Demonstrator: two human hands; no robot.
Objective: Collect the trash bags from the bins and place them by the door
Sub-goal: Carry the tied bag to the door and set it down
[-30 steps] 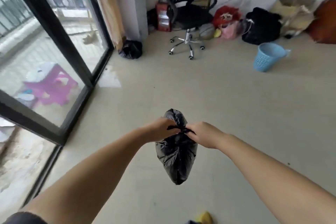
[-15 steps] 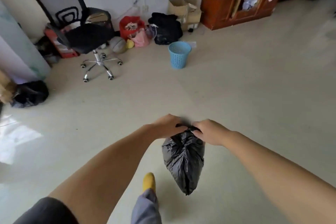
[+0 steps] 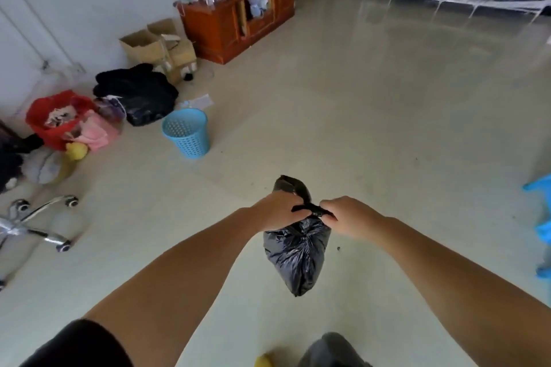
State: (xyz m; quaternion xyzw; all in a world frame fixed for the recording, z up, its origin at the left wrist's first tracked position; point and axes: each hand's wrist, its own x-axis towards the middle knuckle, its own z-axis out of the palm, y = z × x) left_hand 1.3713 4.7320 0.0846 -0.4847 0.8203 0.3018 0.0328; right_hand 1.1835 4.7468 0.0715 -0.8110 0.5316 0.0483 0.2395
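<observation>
Ahead, blue bin [image 3: 186,132], wooden cabinet [image 3: 235,21], cardboard boxes [image 3: 161,46]

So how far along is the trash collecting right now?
Done, it seems: the blue bin stands with no bag in it. In hand: a filled black trash bag hangs above the floor, its neck gripped by the left hand and the right hand. Left: setting it by the door, which is out of view.

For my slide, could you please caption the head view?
Both hands, left and right, grip a black trash bag by its neck above the floor.
</observation>
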